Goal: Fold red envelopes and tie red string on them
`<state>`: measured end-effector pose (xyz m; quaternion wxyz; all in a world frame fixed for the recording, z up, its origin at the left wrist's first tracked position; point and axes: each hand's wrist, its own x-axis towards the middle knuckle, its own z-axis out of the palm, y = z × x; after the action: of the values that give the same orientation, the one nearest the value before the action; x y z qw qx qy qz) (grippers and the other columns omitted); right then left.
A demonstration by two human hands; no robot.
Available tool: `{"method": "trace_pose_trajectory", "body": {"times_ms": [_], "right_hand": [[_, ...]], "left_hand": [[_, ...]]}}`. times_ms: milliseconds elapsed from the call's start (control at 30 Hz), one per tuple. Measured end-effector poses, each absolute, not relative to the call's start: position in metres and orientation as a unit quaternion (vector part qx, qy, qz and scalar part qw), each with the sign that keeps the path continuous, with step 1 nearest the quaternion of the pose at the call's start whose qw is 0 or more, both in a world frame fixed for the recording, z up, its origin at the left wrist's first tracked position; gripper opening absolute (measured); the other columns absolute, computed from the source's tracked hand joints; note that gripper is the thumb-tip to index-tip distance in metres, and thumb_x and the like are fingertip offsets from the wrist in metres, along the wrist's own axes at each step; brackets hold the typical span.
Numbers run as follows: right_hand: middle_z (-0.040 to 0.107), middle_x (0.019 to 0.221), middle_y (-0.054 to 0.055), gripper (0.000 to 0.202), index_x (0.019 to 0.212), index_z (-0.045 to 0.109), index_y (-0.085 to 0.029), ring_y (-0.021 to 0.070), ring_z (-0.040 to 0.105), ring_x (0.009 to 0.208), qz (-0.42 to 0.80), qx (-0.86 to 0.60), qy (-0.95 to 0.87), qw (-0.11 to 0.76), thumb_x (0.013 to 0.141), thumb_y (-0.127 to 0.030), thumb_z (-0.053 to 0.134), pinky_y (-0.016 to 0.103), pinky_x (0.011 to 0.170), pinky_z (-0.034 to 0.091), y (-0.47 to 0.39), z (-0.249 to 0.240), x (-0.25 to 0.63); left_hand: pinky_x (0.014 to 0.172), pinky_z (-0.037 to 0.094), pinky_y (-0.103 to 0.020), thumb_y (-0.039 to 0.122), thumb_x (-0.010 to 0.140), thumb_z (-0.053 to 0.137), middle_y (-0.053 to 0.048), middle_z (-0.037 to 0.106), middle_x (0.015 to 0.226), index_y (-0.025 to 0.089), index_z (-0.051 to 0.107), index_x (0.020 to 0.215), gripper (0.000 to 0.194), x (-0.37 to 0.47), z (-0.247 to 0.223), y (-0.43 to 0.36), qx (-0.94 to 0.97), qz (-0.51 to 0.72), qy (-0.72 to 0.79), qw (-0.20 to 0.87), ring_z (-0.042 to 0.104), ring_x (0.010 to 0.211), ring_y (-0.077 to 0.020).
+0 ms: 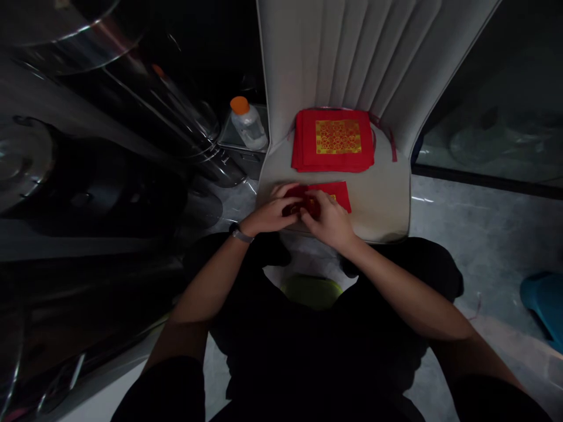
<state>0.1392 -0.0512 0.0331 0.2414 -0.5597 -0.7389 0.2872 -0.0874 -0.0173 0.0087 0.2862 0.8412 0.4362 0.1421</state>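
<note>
A small red envelope (343,196) with gold print lies near the front edge of a pale chair seat (378,211). My left hand (275,212) rests at its left end, thumb and fingers apart around a dark red part of it. From the right, my right hand (328,220) bends over the middle of the red paper, its fingers closed on it and covering some of the gold print. Behind both hands sits a stack of larger red bags (299,140) with a gold patterned panel, and a dark red cord hangs off its right side.
An orange-capped clear bottle (250,126) stands on a dark tray left of the chair. Shiny black cylinders fill the left side. A green stool (312,291) shows between my legs, and a blue object (545,305) is at far right.
</note>
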Motion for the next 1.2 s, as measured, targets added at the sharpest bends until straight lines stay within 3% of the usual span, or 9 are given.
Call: {"method": "trace_pose_trajectory", "body": {"times_ms": [133, 233, 400, 500, 667, 800, 933, 1033, 1200], "right_hand": [[0.073, 0.142, 0.015, 0.060, 0.153, 0.056, -0.022, 0.0348, 0.070, 0.131, 0.316, -0.507, -0.747, 0.293, 0.099, -0.045, 0.068, 0.052, 0.111, 0.058, -0.049, 0.019, 0.143], [0.071, 0.147, 0.016, 0.060, 0.156, 0.057, -0.020, 0.0336, 0.066, 0.137, 0.312, -0.448, -0.786, 0.290, 0.102, -0.046, 0.065, 0.053, 0.120, 0.052, -0.053, 0.012, 0.143], [0.058, 0.166, 0.016, 0.062, 0.161, 0.057, -0.020, 0.0372, 0.052, 0.154, 0.254, -0.416, -0.852, 0.193, 0.106, -0.049, 0.061, 0.061, 0.127, 0.041, -0.067, 0.002, 0.137], [0.055, 0.169, 0.017, 0.064, 0.159, 0.059, -0.017, 0.0401, 0.047, 0.157, 0.223, -0.397, -0.875, 0.164, 0.104, -0.050, 0.064, 0.063, 0.127, 0.038, -0.066, -0.001, 0.139], [0.082, 0.126, 0.011, 0.042, 0.127, 0.079, -0.022, 0.0309, 0.070, 0.120, 0.238, -0.445, -0.839, 0.202, 0.113, -0.042, 0.045, 0.052, 0.113, 0.045, -0.025, -0.003, 0.167], [0.069, 0.146, 0.022, 0.062, 0.152, 0.065, -0.012, 0.0426, 0.057, 0.132, 0.159, -0.564, -0.795, 0.159, 0.104, -0.051, 0.061, 0.059, 0.110, 0.043, 0.010, -0.012, 0.195], [0.063, 0.150, 0.021, 0.064, 0.144, 0.069, -0.017, 0.0455, 0.052, 0.135, 0.151, -0.584, -0.787, 0.131, 0.094, -0.056, 0.073, 0.063, 0.111, 0.041, 0.022, -0.018, 0.208], [0.071, 0.132, 0.017, 0.043, 0.123, 0.076, -0.021, 0.0399, 0.059, 0.124, 0.198, -0.585, -0.769, 0.162, 0.087, -0.044, 0.080, 0.055, 0.103, 0.047, 0.026, -0.016, 0.219], [0.074, 0.086, 0.004, 0.012, 0.092, 0.074, -0.020, 0.0216, 0.064, 0.077, 0.324, -0.593, -0.694, 0.249, 0.085, -0.029, 0.077, 0.035, 0.075, 0.049, 0.037, -0.014, 0.244]], "left_hand": [[0.140, 0.018, -0.069, 0.031, 0.099, 0.067, -0.010, 0.038, 0.179, 0.024, 0.077, 0.140, 0.042, -0.081, 0.003, -0.019, 0.851, 0.095, 0.450, 0.254, 0.024, 0.171, -0.0391], [0.139, 0.024, -0.066, 0.023, 0.097, 0.064, -0.007, 0.040, 0.179, 0.025, 0.081, 0.130, 0.037, -0.090, 0.003, -0.013, 0.844, 0.107, 0.454, 0.263, 0.024, 0.171, -0.0369], [0.132, 0.042, -0.053, 0.026, 0.105, 0.052, -0.010, 0.067, 0.151, 0.024, 0.078, 0.134, 0.038, -0.101, 0.009, -0.005, 0.783, 0.219, 0.535, 0.230, 0.055, 0.150, -0.0269], [0.127, 0.048, -0.044, 0.033, 0.109, 0.054, -0.012, 0.067, 0.144, 0.020, 0.074, 0.138, 0.038, -0.090, 0.010, -0.011, 0.790, 0.234, 0.515, 0.235, 0.063, 0.138, -0.0243], [0.131, 0.041, -0.054, 0.031, 0.112, 0.049, -0.012, 0.061, 0.159, 0.022, 0.067, 0.151, 0.043, -0.073, 0.004, -0.021, 0.846, 0.134, 0.467, 0.220, 0.055, 0.148, -0.0298], [0.132, 0.039, -0.056, 0.036, 0.112, 0.054, -0.014, 0.054, 0.166, 0.022, 0.064, 0.154, 0.045, -0.078, 0.001, -0.023, 0.855, 0.121, 0.462, 0.202, 0.049, 0.154, -0.0325], [0.134, 0.035, -0.061, 0.052, 0.096, 0.080, -0.017, 0.048, 0.170, 0.022, 0.058, 0.160, 0.074, -0.079, 0.001, -0.026, 0.860, 0.121, 0.451, 0.205, 0.042, 0.160, -0.0395], [0.131, 0.039, -0.058, 0.048, 0.095, 0.083, -0.015, 0.051, 0.168, 0.025, 0.060, 0.158, 0.070, -0.073, 0.002, -0.025, 0.867, 0.123, 0.432, 0.216, 0.048, 0.154, -0.0374], [0.128, 0.040, -0.062, 0.046, 0.102, 0.075, -0.014, 0.047, 0.174, 0.025, 0.060, 0.160, 0.063, -0.051, 0.001, -0.022, 0.881, 0.114, 0.428, 0.168, 0.048, 0.154, -0.0403]]}}
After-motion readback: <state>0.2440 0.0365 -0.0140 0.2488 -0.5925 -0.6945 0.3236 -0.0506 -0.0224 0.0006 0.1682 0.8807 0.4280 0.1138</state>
